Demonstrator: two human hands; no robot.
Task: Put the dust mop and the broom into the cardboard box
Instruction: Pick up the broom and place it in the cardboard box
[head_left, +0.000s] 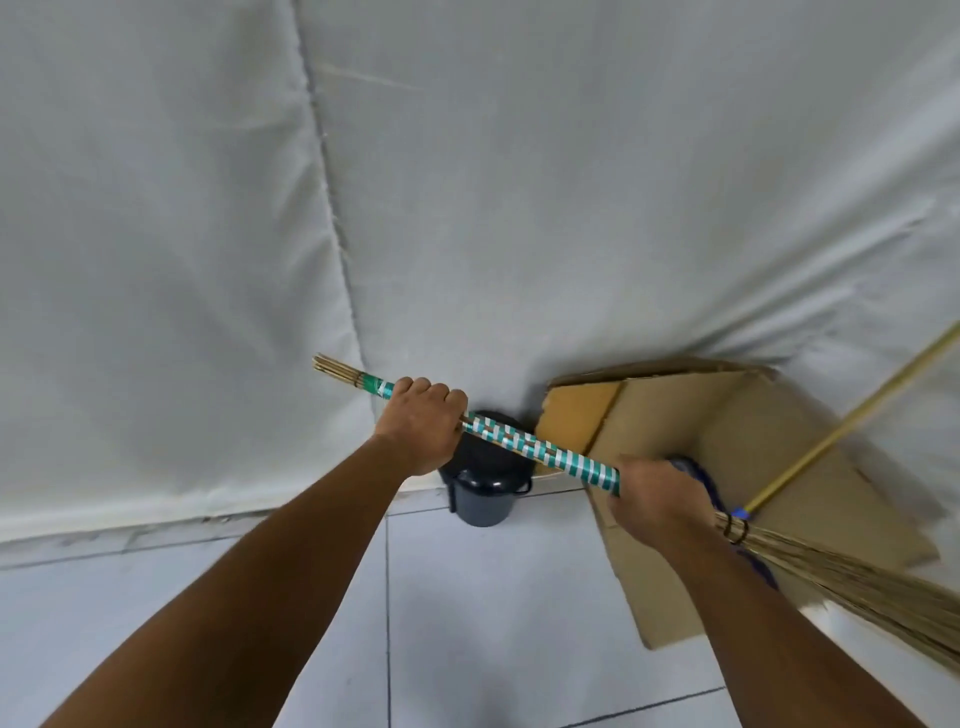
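Observation:
I hold a broom (540, 447) with a green-and-white striped handle across the view. My left hand (421, 428) grips the handle near its upper end. My right hand (657, 499) grips it lower down, just above the tied straw bristles (857, 582), which fan out toward the lower right. The open cardboard box (753, 431) stands on the floor at right, behind my right hand. Inside it rests the dust mop, its blue head (709, 480) partly hidden by my hand. Its yellow pole (852, 415) leans up and out to the right.
A dark plastic bucket (485, 491) stands against the wall just left of the box, under the broom handle. A white cloth-covered wall (467, 208) fills the background. White floor tiles (493, 623) lie below.

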